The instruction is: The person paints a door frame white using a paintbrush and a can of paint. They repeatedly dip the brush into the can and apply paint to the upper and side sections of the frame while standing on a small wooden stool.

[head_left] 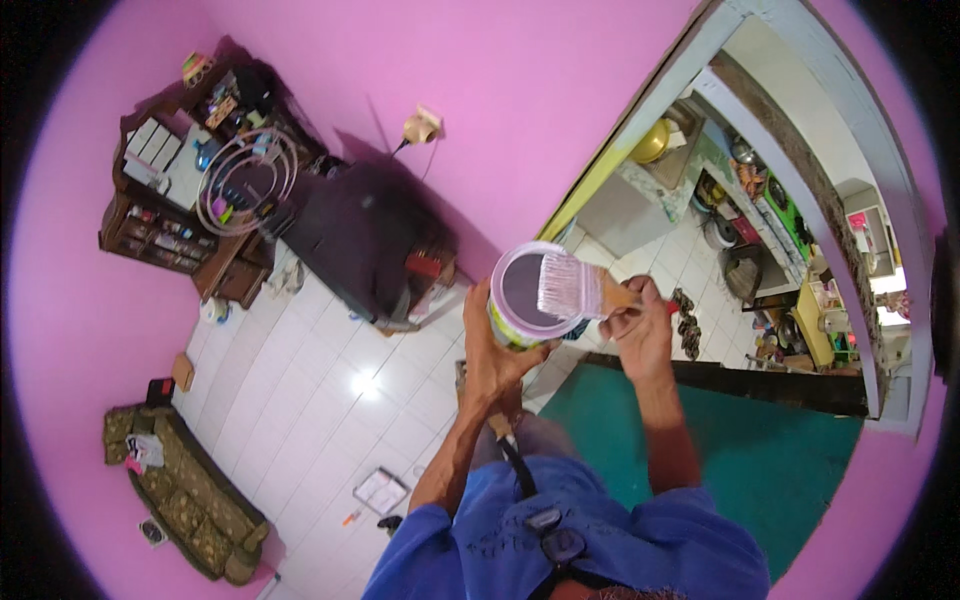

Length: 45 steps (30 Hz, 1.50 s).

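My left hand (pixel 492 365) is closed around a small round paint can (pixel 517 290) with a pale lilac rim and a dark grey-looking interior. My right hand (pixel 640 320) grips the wooden handle of a wide paintbrush (pixel 570 285), whose bristles are coated pale pink and lie over the can's opening. Both forearms come up from the lower edge, out of blue short sleeves.
Below, white tiles (pixel 320 400), a teal surface (pixel 760 480) and a patterned sofa (pixel 185 490). Pink wall (pixel 500 90) with a fixture (pixel 420 125), dark cabinet (pixel 160 230), black-covered furniture (pixel 350 240). A framed opening (pixel 670 90) shows a cluttered kitchen; a clipboard-like item (pixel 380 490) lies on the floor.
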Each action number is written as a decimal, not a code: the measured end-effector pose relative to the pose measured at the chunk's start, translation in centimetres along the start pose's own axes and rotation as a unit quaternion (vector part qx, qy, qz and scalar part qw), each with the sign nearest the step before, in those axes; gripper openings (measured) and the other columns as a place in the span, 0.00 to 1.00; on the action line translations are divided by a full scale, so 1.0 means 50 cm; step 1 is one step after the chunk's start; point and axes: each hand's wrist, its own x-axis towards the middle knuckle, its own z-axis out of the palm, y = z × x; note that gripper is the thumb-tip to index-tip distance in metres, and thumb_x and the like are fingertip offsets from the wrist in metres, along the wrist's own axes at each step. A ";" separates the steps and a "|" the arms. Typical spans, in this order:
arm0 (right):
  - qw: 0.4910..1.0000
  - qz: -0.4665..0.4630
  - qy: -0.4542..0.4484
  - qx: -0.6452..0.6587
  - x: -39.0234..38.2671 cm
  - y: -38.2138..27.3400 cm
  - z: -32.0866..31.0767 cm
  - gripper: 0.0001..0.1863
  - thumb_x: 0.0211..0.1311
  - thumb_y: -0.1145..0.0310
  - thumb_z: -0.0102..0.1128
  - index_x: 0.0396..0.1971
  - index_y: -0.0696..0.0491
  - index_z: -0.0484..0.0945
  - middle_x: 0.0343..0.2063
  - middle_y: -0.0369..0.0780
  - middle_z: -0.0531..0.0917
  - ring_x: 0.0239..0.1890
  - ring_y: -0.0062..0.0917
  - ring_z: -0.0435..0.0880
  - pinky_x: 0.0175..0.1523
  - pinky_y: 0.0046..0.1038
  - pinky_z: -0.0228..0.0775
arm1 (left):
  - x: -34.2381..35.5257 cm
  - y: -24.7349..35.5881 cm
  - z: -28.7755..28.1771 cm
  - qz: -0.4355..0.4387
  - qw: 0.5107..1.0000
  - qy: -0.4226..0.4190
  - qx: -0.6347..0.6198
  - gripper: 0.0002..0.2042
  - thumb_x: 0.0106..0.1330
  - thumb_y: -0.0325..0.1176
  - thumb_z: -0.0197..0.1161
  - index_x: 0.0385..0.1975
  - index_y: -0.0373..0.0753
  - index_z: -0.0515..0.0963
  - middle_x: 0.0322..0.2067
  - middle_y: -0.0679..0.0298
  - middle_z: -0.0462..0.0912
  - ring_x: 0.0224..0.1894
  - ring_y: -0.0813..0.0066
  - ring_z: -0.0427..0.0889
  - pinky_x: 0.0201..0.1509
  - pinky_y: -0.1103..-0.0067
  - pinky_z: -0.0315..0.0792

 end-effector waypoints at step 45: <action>0.330 -0.631 -0.001 -0.702 0.333 0.030 -0.125 0.24 0.53 0.83 0.70 0.53 0.59 0.81 0.40 0.45 0.86 0.38 0.34 0.89 0.40 0.32 0.83 | -0.012 -0.570 0.026 0.011 0.999 -0.012 0.028 0.55 0.39 0.39 0.86 0.70 0.35 0.59 0.61 0.52 0.73 0.65 0.58 0.74 0.70 0.62 0.68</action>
